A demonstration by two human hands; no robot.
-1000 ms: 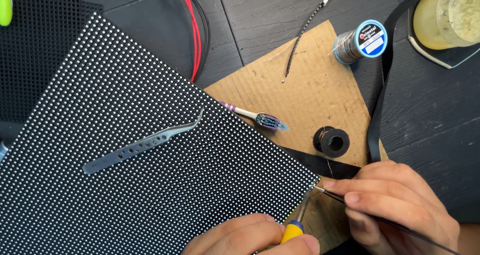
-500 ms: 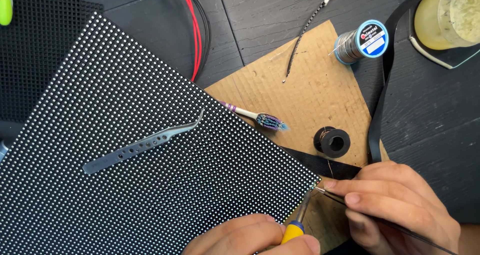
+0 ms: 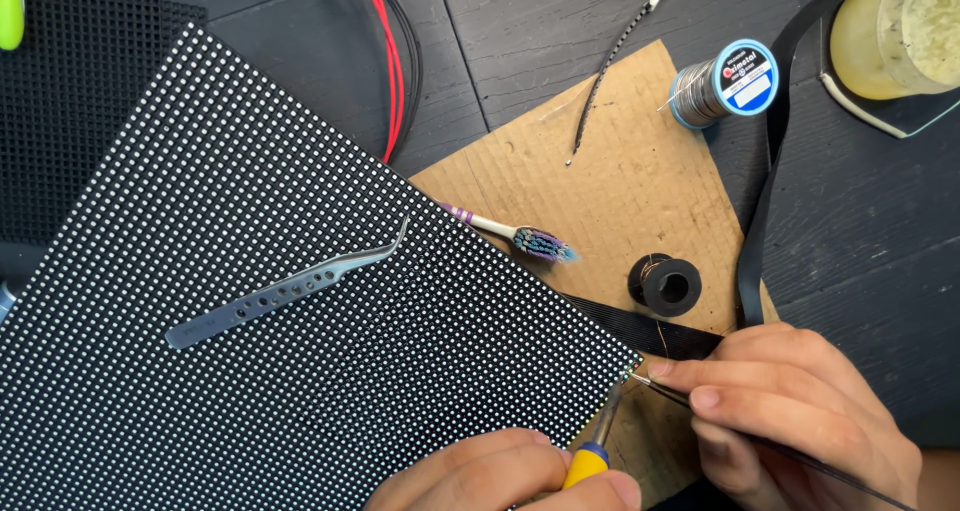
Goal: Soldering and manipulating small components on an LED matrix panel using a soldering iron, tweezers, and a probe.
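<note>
Panel (image 3: 250, 301), black with white dots, flat on desk (image 3: 520, 61), near corner at tips of both tools. Left hand (image 3: 510, 476) clamped on yellow-handled iron (image 3: 598, 446); right hand (image 3: 790, 411) pinched on thin wire (image 3: 660, 388). Tweezers (image 3: 285, 289) lying on panel. Toothbrush (image 3: 510, 236), small spool (image 3: 668, 285) on cardboard (image 3: 640, 191), far right.

I see a matt black dotted plastic panel (image 3: 300, 351), shiny perforated metal tweezers (image 3: 285, 291) at nine o'clock, rough brown corrugated cardboard (image 3: 640, 191), glossy solder wire spool (image 3: 725, 83) at one o'clock, grained dark wooden table (image 3: 560, 31).
</note>
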